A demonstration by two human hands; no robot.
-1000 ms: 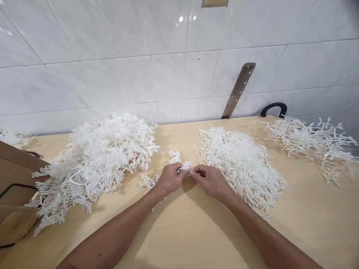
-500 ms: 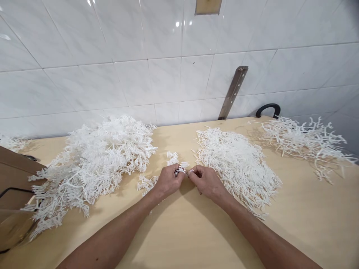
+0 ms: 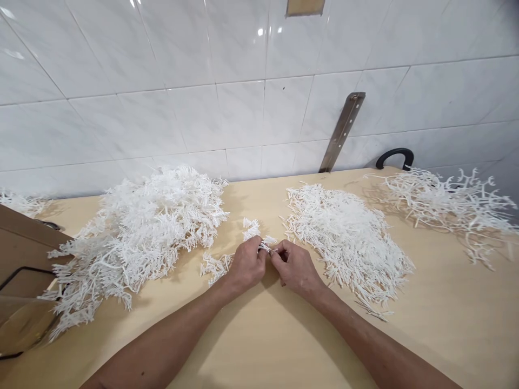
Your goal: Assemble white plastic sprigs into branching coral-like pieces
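Note:
Fingertips of both hands meet at the middle of the table. My left hand [image 3: 248,263] is closed around a small white branched plastic piece [image 3: 265,245], whose thin prongs stick out past the thumb. My right hand [image 3: 295,265] pinches at the right end of that piece; the exact spot under the fingertips is hidden. Close to my left hand lie a few loose white branched pieces [image 3: 216,266]. A large heap of similar branched pieces [image 3: 150,221] spreads to the left. Right of my right hand is a pile of thin, short white sticks [image 3: 348,232].
Bare, tangled white plastic branches [image 3: 450,200] lie at the far right of the wooden table [image 3: 267,346]. Behind them is a black curved handle [image 3: 395,154]. A metal strip [image 3: 343,132] leans against the tiled wall. A brown box [image 3: 28,248] stands at the left edge.
The view has shifted slightly. My right fingers have come up against the white piece in my left hand, closing the small gap between the hands.

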